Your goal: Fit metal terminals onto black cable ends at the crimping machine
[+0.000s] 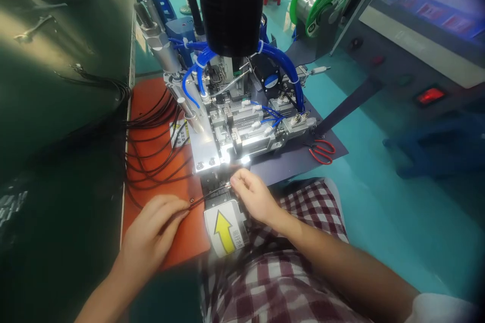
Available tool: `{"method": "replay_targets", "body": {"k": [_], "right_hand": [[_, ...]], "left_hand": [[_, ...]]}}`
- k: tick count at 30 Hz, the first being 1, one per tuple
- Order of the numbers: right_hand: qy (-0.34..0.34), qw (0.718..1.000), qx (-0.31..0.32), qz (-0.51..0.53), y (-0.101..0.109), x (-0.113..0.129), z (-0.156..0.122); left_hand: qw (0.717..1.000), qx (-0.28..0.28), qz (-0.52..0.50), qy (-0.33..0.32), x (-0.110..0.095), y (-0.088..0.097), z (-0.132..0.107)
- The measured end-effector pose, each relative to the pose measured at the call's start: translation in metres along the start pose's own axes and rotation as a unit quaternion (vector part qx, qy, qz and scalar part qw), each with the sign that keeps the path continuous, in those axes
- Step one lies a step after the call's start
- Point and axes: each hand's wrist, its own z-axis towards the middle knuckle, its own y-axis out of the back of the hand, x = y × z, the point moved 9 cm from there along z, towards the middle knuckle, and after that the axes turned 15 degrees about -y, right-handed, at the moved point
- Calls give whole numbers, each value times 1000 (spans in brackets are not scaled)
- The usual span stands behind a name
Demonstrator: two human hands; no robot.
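Over the orange mat, my left hand (153,227) pinches a thin black cable (206,195) that runs right across the front of the machine. The cable's end, with a small shiny tip, lies in the closed fingers of my right hand (253,196). My right hand is just in front of the lit metal clamps of the machine (246,149). Below the cable sits a white plate with a yellow arrow (224,229). Several black cables (155,161) trail from the machine's left side over the orange mat (182,247).
Red-handled scissors (322,152) lie on the dark base plate to the right. A green spool of wire (316,5) stands behind. At right is a control panel with a screen (439,0) and a red lit switch (431,95). A black tube (231,5) hangs above the machine.
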Motion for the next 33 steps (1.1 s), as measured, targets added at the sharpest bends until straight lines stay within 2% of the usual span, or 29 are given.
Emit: {"method": "replay_targets", "body": {"k": [6,10,14,20,23,29,33], "right_hand": [[21,999,-19,-26,1,6,-2],[12,999,-12,-30,1,6,-1],[-11,1000,11,-15,5,-1,1],[-57,998,-14,12,29,-27,-4],[-74,997,-16,16,36,-39,-11],[-96,995,-15,18,38,-52,-21],[-98,995,-13,19,37,-53,-24]], "left_hand": [[991,26,61,-117,-8,-1,0],[981,41,115,-150,-12,-7,-6],[979,42,126,-156,-11,-9,-11],[986,44,98,-131,-3,-5,-10],[984,39,106,-141,-4,-5,-8],[957,38,235,-165,-23,-8,-2],[941,56,309,-124,-34,-10,-3]]}}
